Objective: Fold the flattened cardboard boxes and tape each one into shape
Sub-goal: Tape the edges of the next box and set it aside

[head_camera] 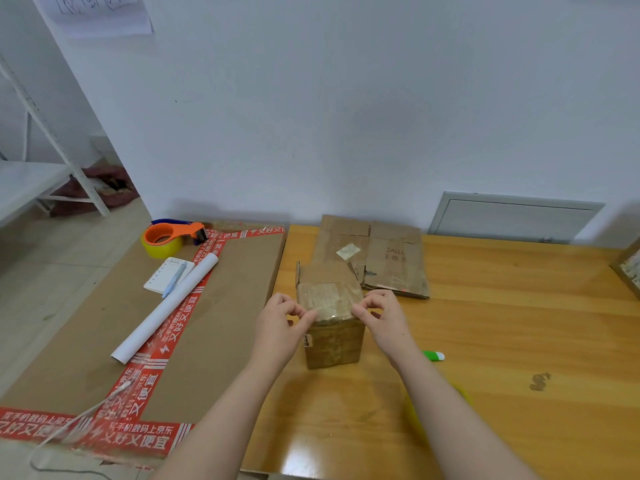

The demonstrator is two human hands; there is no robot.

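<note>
A small brown cardboard box point(334, 341) stands upright on the wooden table point(502, 341), its top flaps closed under clear tape. My left hand point(280, 322) pinches the top's left edge with curled fingers. My right hand point(381, 315) pinches the top's right edge the same way. Behind the box lie flattened cardboard boxes point(377, 258), overlapping each other. An orange tape dispenser point(169, 237) with a yellowish roll sits at the far left, away from both hands.
A large flat carton point(221, 323) with red printed tape covers the left side, carrying a white paper roll point(166, 306), a notepad and a blue pen point(175, 277). A green-and-white marker point(434, 356) lies right of my right wrist. A white cord point(69, 424) trails at the lower left.
</note>
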